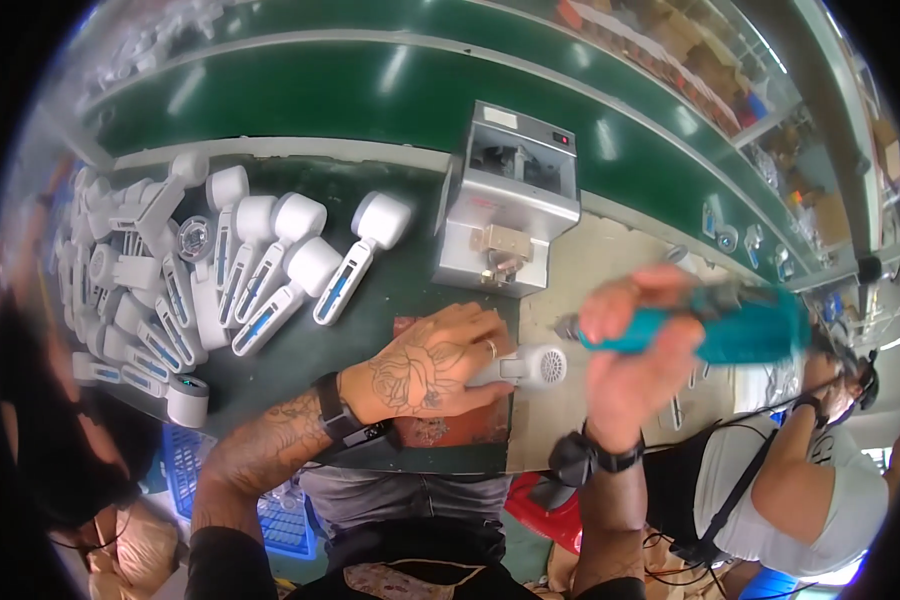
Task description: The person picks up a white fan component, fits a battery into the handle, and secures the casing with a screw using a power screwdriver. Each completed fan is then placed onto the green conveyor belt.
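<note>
My left hand [425,365] is closed over a white handheld fan [545,367], keeping it down on the bench. The fan's round head with its slotted grille pokes out beyond my fingers, while my palm covers most of the handle. Beneath lies a reddish-brown mat [460,428]. In the air to the right of the fan, my right hand [630,350] grips a teal electric screwdriver [745,325]. Its tip points left toward the fan head, apart from it. The hand and the tool are smeared by motion.
A silver screw-feeding machine [505,205] stands behind the fan. Several more white fans [270,250] lie in rows and a heap at the left. Below the bench are a blue basket [290,520] and a red stool [545,512]. Another person [770,490] sits at the right.
</note>
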Demonstrator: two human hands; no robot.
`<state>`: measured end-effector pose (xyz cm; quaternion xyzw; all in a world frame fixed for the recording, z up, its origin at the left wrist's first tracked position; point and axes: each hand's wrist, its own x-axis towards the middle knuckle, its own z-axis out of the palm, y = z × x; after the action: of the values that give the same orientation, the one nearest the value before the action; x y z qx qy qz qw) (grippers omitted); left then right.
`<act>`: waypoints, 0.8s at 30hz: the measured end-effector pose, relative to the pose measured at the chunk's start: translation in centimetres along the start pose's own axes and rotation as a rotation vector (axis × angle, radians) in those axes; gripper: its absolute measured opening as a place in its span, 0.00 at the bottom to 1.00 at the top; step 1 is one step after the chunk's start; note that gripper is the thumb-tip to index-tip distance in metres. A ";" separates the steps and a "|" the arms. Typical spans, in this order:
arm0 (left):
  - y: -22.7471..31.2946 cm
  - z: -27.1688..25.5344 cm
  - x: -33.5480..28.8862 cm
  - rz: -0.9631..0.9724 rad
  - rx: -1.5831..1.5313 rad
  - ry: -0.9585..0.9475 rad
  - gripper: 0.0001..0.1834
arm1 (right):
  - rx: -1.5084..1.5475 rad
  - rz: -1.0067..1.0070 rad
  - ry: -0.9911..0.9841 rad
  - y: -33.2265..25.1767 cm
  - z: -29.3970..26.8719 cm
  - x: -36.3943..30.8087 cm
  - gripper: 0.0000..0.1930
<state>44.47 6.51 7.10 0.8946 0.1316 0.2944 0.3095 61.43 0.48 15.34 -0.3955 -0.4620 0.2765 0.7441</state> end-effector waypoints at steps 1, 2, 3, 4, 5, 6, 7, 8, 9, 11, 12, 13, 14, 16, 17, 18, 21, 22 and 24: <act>0.0 -0.2 -0.1 0.016 0.064 0.021 0.20 | -0.011 -0.003 -0.010 0.8 0.9 0.7 0.30; 0.0 -0.3 -0.3 0.025 0.132 0.040 0.22 | -0.089 -0.022 -0.018 1.8 1.7 1.4 0.27; -0.2 -0.5 -0.6 0.020 0.132 0.050 0.22 | -0.162 -0.042 -0.029 2.8 2.3 2.2 0.24; -0.4 -0.6 -0.9 0.008 0.107 0.053 0.22 | -0.164 -0.040 -0.039 3.7 2.8 2.8 0.24; -0.5 -0.6 -1.2 -0.009 0.082 0.057 0.21 | -0.227 -0.059 -0.067 4.3 3.2 3.4 0.22; -0.6 -0.6 -1.3 -0.016 0.079 0.064 0.21 | -0.291 -0.078 -0.094 5.0 3.3 3.7 0.19; -0.6 -0.4 -1.3 -0.011 0.079 0.065 0.22 | -0.290 -0.062 -0.113 5.7 3.1 3.9 0.19; -0.7 -0.3 -1.3 -0.006 0.080 0.063 0.22 | -0.290 -0.056 -0.118 6.2 3.1 3.8 0.19; -0.7 -0.3 -1.2 -0.012 0.077 0.064 0.22 | -0.264 -0.051 -0.115 6.6 3.1 3.7 0.19; -0.7 -0.3 -1.0 -0.019 0.072 0.053 0.22 | -0.243 -0.040 -0.106 6.9 3.0 3.5 0.19; -0.8 -0.3 -1.0 -0.019 0.066 0.047 0.22 | -0.194 -0.018 -0.108 6.9 2.9 3.4 0.18; -0.8 -0.2 -0.9 -0.021 0.078 0.063 0.22 | -0.147 0.004 -0.109 6.8 2.8 3.4 0.18; -1.0 -0.1 -1.0 -0.026 0.088 0.079 0.22 | -0.151 0.010 -0.101 6.6 3.0 3.2 0.18; -1.4 -0.1 -1.3 -0.032 0.088 0.081 0.24 | -0.213 0.134 -0.093 5.7 3.6 2.7 0.18; -1.3 0.0 -1.3 -0.042 0.095 0.096 0.26 | -0.219 0.143 -0.092 5.1 3.3 2.2 0.18; -1.3 0.1 -1.1 -0.049 0.085 0.095 0.26 | -0.165 0.152 -0.083 4.4 2.8 1.5 0.21; -1.2 0.0 -0.9 -0.029 0.104 0.090 0.26 | -0.127 0.125 -0.099 2.9 1.4 -0.1 0.26; -1.1 0.0 -0.9 -0.038 0.102 0.088 0.26 | -0.145 0.078 -0.121 2.6 1.2 -0.4 0.28; -1.1 0.0 -0.9 -0.036 0.067 0.063 0.23 | -0.196 0.118 -0.089 2.3 1.2 -0.8 0.33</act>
<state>43.70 7.03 6.03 0.8922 0.1673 0.3122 0.2803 59.94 1.48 13.28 -0.4803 -0.4955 0.2906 0.6628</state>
